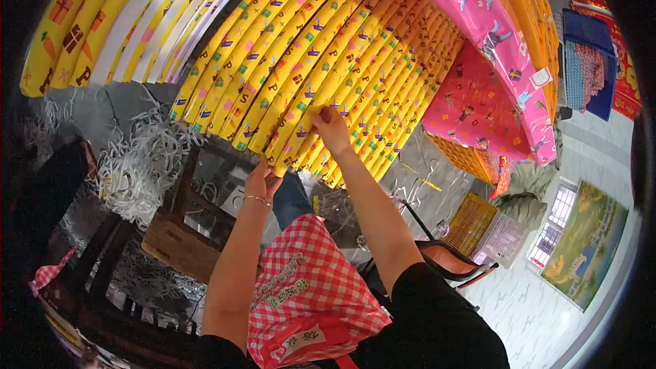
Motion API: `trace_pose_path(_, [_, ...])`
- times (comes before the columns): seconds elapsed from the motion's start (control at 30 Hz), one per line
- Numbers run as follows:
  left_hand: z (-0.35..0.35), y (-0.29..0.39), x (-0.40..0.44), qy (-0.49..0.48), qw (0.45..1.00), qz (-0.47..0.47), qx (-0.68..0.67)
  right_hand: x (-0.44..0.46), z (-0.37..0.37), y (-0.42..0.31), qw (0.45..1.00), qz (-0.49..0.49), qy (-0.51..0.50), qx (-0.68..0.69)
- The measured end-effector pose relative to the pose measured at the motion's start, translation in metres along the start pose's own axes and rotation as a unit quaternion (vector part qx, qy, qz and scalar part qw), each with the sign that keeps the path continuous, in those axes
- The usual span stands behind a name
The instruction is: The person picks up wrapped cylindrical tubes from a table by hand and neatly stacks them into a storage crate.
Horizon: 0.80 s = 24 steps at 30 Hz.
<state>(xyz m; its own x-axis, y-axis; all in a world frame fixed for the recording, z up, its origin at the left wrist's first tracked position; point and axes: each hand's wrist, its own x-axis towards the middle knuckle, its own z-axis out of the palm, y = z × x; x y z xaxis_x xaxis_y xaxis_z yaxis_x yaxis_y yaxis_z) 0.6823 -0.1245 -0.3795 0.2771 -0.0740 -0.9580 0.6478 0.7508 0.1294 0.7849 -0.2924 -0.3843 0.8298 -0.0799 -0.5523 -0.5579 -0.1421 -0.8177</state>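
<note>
Many long yellow printed strips or folded edges (273, 75) lie side by side in a slanting row in front of me. My left hand (261, 181), with a bracelet at the wrist, is at the near end of one yellow strip, its fingers closed around that end. Farther up and to the right, my right hand (331, 130) rests on the yellow strips with its fingers bent together. Whether it pinches an edge is too small to tell. A pink printed sheet (471, 96) hangs over the right side of the row.
More yellow and white strips (130, 20) stand at the upper left. Shredded white paper (147, 164) is heaped below them, beside a wooden stool (181, 246). Yellow crates (470, 222) and an orange-edged chair (451, 260) are at the right. A red checked apron (307, 287) covers my lap.
</note>
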Motion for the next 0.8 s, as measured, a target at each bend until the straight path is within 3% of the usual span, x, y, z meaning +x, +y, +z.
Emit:
trace_pose_path(0.03, [-0.003, -0.002, 0.004, -0.001, 1.0, 0.0, 0.001, -0.001, 0.002, -0.001, 1.0, 0.0, 0.001, 0.001])
trace_pose_path(0.1, [-0.01, -0.005, 0.011, -0.058, 0.998, -0.023, -0.026, -0.013, 0.016, -0.031, 0.95, -0.039, 0.128, -0.283])
trace_pose_path(0.2, [0.002, -0.003, -0.008, 0.006, 1.0, -0.016, -0.015, -0.016, 0.028, -0.042, 0.93, 0.001, 0.166, -0.327])
trace_pose_path(0.27, [-0.002, -0.007, -0.003, -0.007, 1.0, -0.005, -0.011, -0.017, 0.033, -0.035, 0.93, 0.009, 0.168, -0.326])
trace_pose_path(0.33, [-0.007, -0.012, 0.001, -0.02, 1.0, 0.005, -0.008, -0.023, 0.04, -0.027, 0.966, -0.052, 0.192, -0.166])
trace_pose_path(0.47, [-0.014, -0.015, 0.01, -0.007, 0.996, 0.016, 0.09, -0.012, 0.037, -0.004, 0.967, -0.079, 0.205, -0.131])
trace_pose_path(0.53, [-0.02, -0.021, 0.019, -0.018, 0.991, 0.013, 0.129, -0.011, 0.034, -0.009, 0.917, -0.114, 0.229, -0.307])
trace_pose_path(0.63, [-0.013, -0.031, 0.015, 0.003, 0.996, -0.015, 0.09, -0.017, 0.041, -0.022, 0.898, -0.059, 0.297, -0.318])
trace_pose_path(0.67, [-0.012, -0.037, 0.01, -0.017, 0.993, 0.024, 0.112, -0.015, 0.04, -0.015, 0.899, -0.058, 0.297, -0.318])
trace_pose_path(0.73, [-0.013, -0.037, 0.006, -0.036, 0.988, 0.064, 0.132, -0.011, 0.04, -0.003, 0.938, -0.117, 0.25, -0.212])
trace_pose_path(0.8, [-0.01, -0.028, 0.001, -0.04, 0.995, 0.033, 0.081, -0.012, 0.044, -0.003, 0.958, -0.085, 0.228, -0.15])
